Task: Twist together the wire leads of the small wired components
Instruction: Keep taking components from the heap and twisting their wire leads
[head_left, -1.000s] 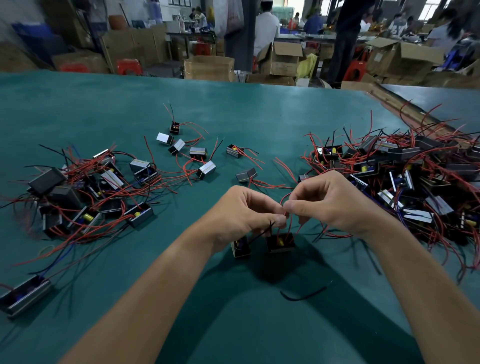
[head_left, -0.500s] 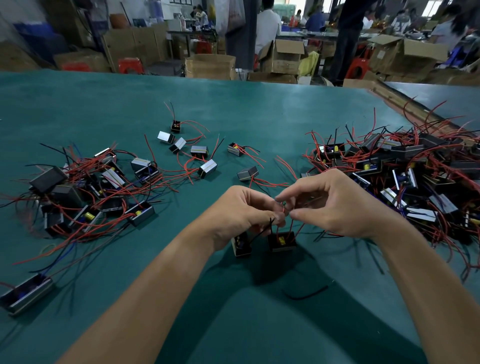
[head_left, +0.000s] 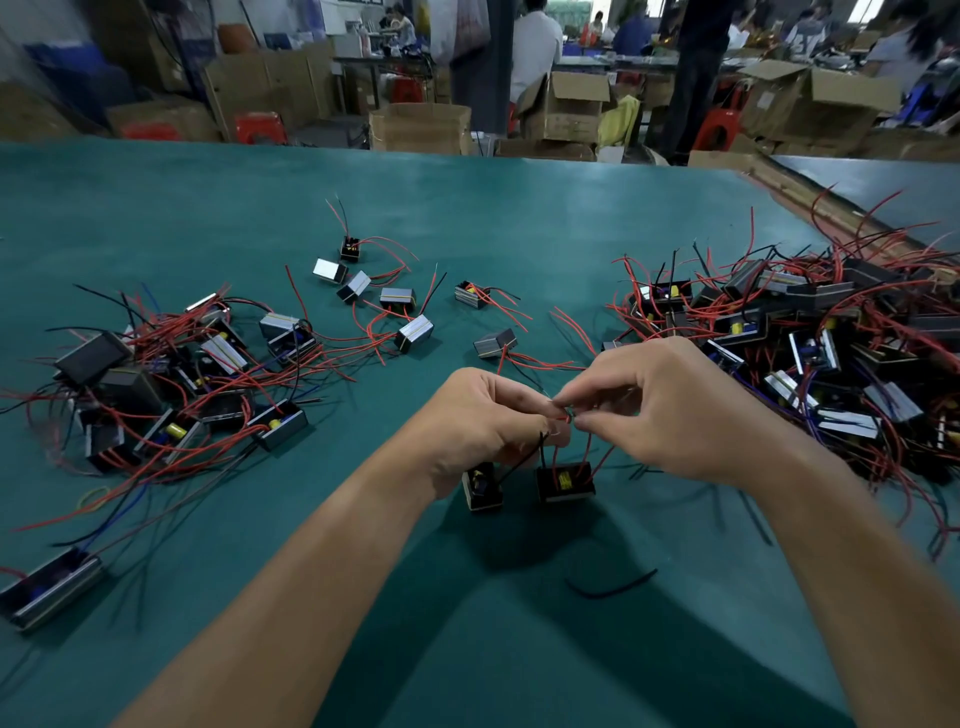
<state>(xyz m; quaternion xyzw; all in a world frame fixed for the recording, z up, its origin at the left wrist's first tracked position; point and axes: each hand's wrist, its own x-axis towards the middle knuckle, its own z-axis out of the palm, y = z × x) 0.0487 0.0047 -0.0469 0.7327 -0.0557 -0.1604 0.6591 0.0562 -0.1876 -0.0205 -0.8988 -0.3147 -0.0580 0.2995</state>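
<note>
Two small black box components hang below my hands over the green table: one on the left (head_left: 481, 487) and one with a yellow part on the right (head_left: 565, 480). Their red and black leads (head_left: 563, 415) rise to a point between my hands. My left hand (head_left: 485, 421) pinches the leads from the left. My right hand (head_left: 670, 402) pinches the same wire ends with thumb and forefinger from the right. The fingertips of both hands nearly touch, and they hide most of the joined wire ends.
A big tangled pile of components with red wires (head_left: 810, 343) lies to the right. Another pile (head_left: 171, 384) lies at the left, with several loose units (head_left: 400, 301) between. A loose black wire scrap (head_left: 613, 587) lies near me. Cardboard boxes and people stand beyond the table's far edge.
My right hand's fingers have shifted around the wire ends, its forefinger lifting and stretching further forward. The left hand and the two hanging components have hardly moved.
</note>
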